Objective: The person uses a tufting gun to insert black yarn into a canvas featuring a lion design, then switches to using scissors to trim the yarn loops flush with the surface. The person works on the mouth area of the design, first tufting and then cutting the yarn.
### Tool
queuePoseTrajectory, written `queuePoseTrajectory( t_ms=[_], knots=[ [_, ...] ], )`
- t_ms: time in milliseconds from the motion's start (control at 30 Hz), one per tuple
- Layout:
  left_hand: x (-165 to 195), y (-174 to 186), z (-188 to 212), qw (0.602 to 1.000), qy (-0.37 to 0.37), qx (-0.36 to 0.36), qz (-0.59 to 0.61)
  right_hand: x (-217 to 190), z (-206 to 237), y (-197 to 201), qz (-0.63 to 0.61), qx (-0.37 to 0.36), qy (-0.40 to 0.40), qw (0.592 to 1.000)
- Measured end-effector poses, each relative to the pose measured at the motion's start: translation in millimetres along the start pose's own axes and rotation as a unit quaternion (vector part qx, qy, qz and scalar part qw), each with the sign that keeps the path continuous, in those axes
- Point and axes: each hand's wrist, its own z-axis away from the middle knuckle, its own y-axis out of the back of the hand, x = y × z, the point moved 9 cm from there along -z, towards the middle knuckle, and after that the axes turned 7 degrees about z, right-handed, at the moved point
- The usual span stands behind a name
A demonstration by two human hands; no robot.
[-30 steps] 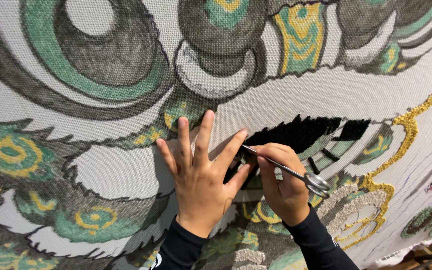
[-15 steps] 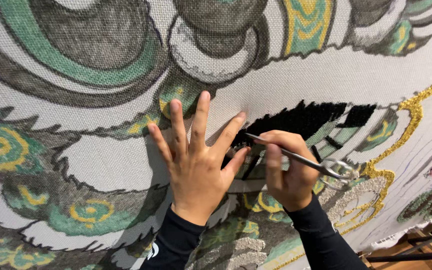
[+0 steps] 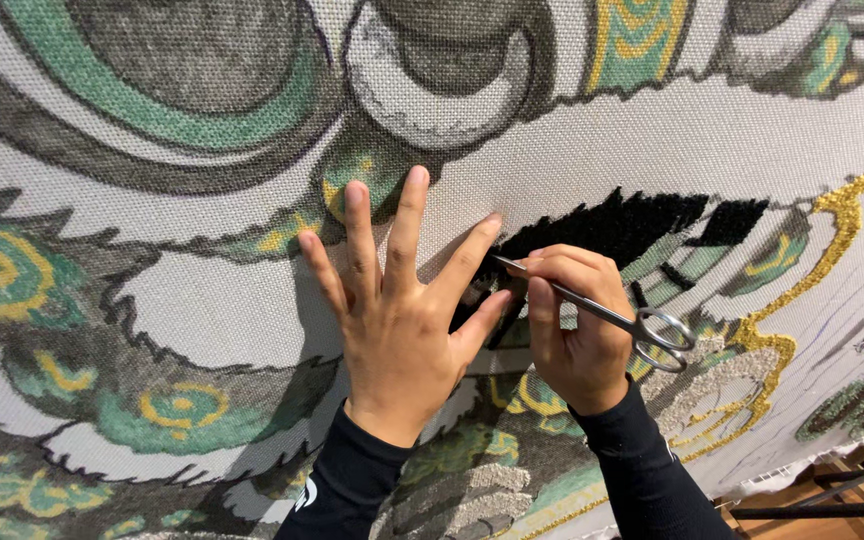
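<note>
The left hand (image 3: 397,330) is lying flat against the stretched canvas (image 3: 202,300), its fingers (image 3: 407,215) released and splayed, holding nothing and only bracing the weave beside the working spot. The right hand (image 3: 574,330) is grasping a pair of slim steel scissors (image 3: 602,312): its fingers are curled around the shanks rather than threaded through the two ring handles (image 3: 664,338), which are sticking out to the right of the knuckles. The blade tips are pointing left, reaching the gap between the left thumb and index finger, right at the lower left edge of the black tufted patch (image 3: 612,225). Whether the blades are parted there is too small to tell.

Doing this trimming well seems to call for the left palm pressing steadily so the cloth is not giving way under the blades, and for the tips staying shallow, skimming the black pile without biting into the woven backing. The left thumb is sitting very close to the tips, so keeping it just clear looks wise. Above the fingers are grey and green painted swirls (image 3: 182,90); to the right of the fingers a gold tufted line (image 3: 832,240) is curving down the cloth.
</note>
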Motion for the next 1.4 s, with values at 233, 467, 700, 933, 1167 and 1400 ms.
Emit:
queuePoseTrajectory(
  t_ms=[233, 467, 700, 933, 1167, 1400],
  knots=[
    [1, -1, 0, 1.0, -0.01, -0.003, -0.014, -3, -2, -3, 0.015, -0.029, 0.013, 0.999],
    [-1, -3, 1, 1.0, -0.013, -0.007, -0.011, 5, 2, 4, -0.057, -0.011, -0.016, 0.998],
    [1, 1, 0, 1.0, -0.012, -0.008, -0.009, 1, -2, -5, -0.011, -0.028, 0.007, 1.0],
    [7, 9, 2, 1.0, -0.006, -0.02, -0.014, -9, -5, -2, 0.028, -0.022, 0.026, 0.999],
    [2, 5, -1, 1.0, -0.005, -0.001, -0.001, 5, 2, 5, -0.068, -0.006, -0.017, 0.997],
    [1, 4, 0, 1.0, -0.005, -0.009, 0.0, 3, 3, 2, -0.035, -0.006, 0.008, 0.999]
  ],
)
